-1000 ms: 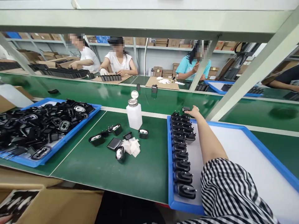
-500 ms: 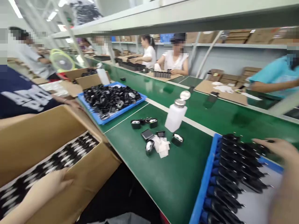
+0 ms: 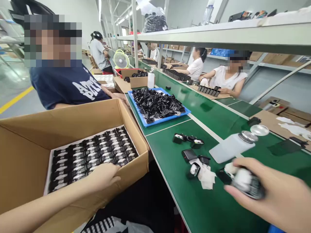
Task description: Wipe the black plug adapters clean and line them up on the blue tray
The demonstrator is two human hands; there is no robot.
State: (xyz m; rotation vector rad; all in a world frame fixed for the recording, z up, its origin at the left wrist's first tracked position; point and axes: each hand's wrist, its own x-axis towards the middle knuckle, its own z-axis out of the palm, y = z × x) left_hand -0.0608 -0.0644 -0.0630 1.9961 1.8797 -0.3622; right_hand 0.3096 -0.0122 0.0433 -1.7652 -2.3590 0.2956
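My right hand [image 3: 274,187] is closed around a small black plastic part [image 3: 250,184] with a shiny, whitish face; motion blurs it a little. It is held above the green bench, beside a white plastic bottle [image 3: 230,149] with a metal top. My left hand [image 3: 104,174] grips the near wall of a cardboard box [image 3: 136,171], thumb outside and fingertips hidden inside. Rows of black parts with glossy covers [image 3: 92,152] fill the layer in the box. Several loose black parts [image 3: 189,155] lie on the bench around a crumpled white wipe [image 3: 206,176].
A blue tray [image 3: 167,121] heaped with black parts sits beyond the box. Behind it are another white bottle [image 3: 151,79] and an open carton [image 3: 138,82]. A person in a dark shirt [image 3: 65,87] is at the far left. A shelf [image 3: 218,37] crosses above the bench.
The view has swung right to left, bringing the box further in. My right hand has come from the blue tray of black parts and now holds one part. My left hand stays at the box wall.
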